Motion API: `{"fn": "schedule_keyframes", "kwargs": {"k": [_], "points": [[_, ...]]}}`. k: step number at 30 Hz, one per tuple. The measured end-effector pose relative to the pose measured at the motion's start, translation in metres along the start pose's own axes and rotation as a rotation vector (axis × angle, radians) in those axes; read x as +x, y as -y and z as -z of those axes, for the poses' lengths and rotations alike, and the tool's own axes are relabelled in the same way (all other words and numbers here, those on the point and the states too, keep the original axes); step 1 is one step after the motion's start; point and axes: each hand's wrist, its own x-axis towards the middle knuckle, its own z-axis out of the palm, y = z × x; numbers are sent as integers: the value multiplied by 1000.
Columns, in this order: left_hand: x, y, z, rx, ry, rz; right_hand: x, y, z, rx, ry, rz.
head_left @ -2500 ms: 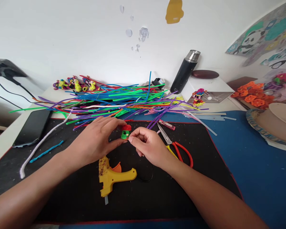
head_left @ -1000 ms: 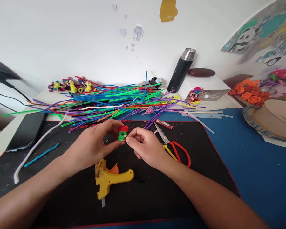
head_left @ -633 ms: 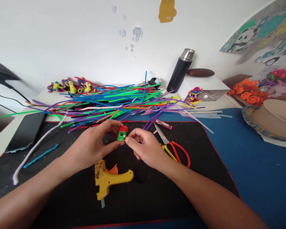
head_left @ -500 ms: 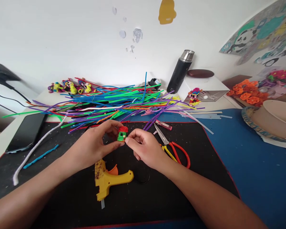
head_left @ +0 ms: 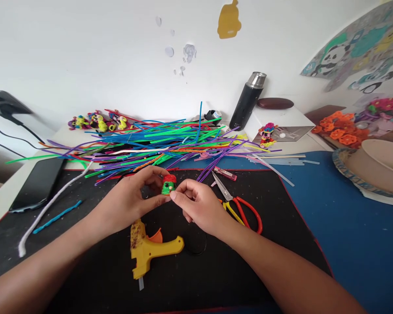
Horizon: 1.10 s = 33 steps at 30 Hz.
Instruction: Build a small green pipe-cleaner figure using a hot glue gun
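Observation:
Between the thumb and fingers of my left hand is a small pipe-cleaner figure, green with a red top, dark eyes and a pale bead-like nose. My right hand is closed in a pinch at its lower right edge, the thumb pressing against it. Whether a smaller piece is between those fingertips is hidden. Below the hands a yellow hot glue gun with an orange trigger lies on the black mat. Scissors with red and yellow handles lie partly behind my right hand.
A wide heap of coloured pipe cleaners spans the back. A phone, a white pipe cleaner and a twisted blue piece lie left. Finished figures, a thermos and a straw hat stand around the edges.
My right thumb has shifted slightly left over the figure's lower edge. The figure stays in my left hand, and the whole view has tipped up a little.

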Motion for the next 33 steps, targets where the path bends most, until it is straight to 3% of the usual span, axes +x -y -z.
{"fn": "schedule_keyframes", "kwargs": {"k": [33], "points": [[-1, 2, 0, -28, 23, -4, 0, 4, -1, -53, -19, -3]]}}
